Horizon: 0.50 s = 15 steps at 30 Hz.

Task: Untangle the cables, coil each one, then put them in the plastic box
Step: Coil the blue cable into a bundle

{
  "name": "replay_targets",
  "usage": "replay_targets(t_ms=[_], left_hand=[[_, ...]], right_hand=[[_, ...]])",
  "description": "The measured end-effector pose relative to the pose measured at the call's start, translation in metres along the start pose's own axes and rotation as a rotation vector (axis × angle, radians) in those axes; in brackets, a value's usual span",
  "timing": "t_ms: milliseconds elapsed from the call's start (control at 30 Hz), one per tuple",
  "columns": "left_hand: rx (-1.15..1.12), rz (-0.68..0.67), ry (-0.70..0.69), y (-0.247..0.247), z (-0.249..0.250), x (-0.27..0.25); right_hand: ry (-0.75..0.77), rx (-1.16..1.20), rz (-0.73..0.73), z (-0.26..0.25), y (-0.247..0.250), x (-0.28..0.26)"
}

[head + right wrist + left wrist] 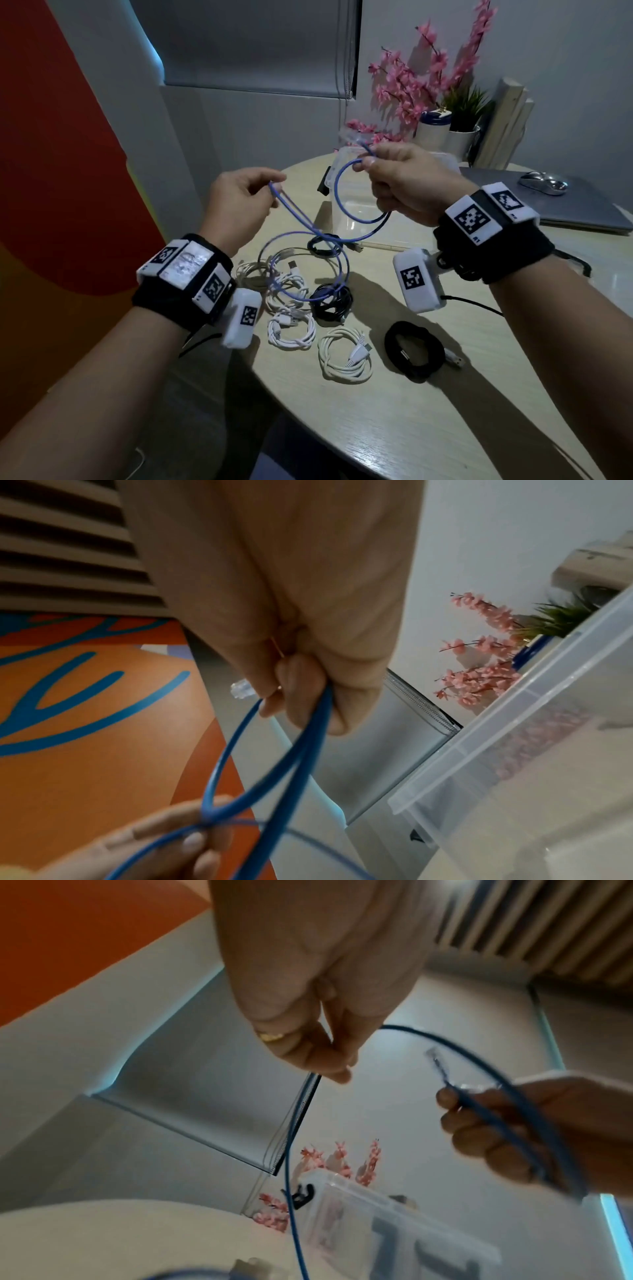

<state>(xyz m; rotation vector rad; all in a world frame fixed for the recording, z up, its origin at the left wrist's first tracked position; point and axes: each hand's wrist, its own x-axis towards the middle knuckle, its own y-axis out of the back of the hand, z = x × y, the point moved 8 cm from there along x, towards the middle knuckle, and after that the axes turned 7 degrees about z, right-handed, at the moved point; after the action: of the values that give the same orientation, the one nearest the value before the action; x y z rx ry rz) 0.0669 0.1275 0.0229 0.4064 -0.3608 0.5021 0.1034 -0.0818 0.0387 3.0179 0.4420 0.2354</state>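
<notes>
A thin blue cable (337, 192) hangs in the air between my hands above the round table (411, 428). My right hand (366, 161) grips one loop of it, and the clear plug end (356, 137) sticks up past the fingers. My left hand (276, 183) pinches two strands of the same cable further left; slack droops in a second loop down to the table. The left wrist view shows the left hand (337, 1069) pinching the blue cable (289, 1191). In the right wrist view, the right hand (301, 704) grips the blue cable (316, 723). The clear plastic box (330, 178) stands open behind the loop.
Several coiled cables lie on the table under my hands: white coils (291, 330) (344, 353) and black coils (412, 346) (332, 303). A closed laptop (565, 212) with a mouse (543, 183) sits at the right. Pink flowers (411, 85) and pots (459, 137) stand at the back.
</notes>
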Motion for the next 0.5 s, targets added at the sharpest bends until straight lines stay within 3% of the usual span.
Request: replay_targets(t_ms=[133,267,400,500], left_hand=[[-0.301,-0.063,0.146,-0.005,0.010,-0.004],[-0.238,-0.178,0.049,-0.012,0.018,-0.008],[-0.137,-0.272,-0.007,-0.017,0.020,-0.011],[-0.136,-0.282,-0.070,-0.016,0.027,-0.013]], right_hand=[[0.102,-0.176,-0.032,-0.005,-0.019,0.001],[0.219,-0.285,0.006,-0.015,-0.025,0.003],[0.383,-0.381,0.151,-0.023,-0.018,0.011],[0.372,-0.464,0.125,-0.017,-0.019,0.014]])
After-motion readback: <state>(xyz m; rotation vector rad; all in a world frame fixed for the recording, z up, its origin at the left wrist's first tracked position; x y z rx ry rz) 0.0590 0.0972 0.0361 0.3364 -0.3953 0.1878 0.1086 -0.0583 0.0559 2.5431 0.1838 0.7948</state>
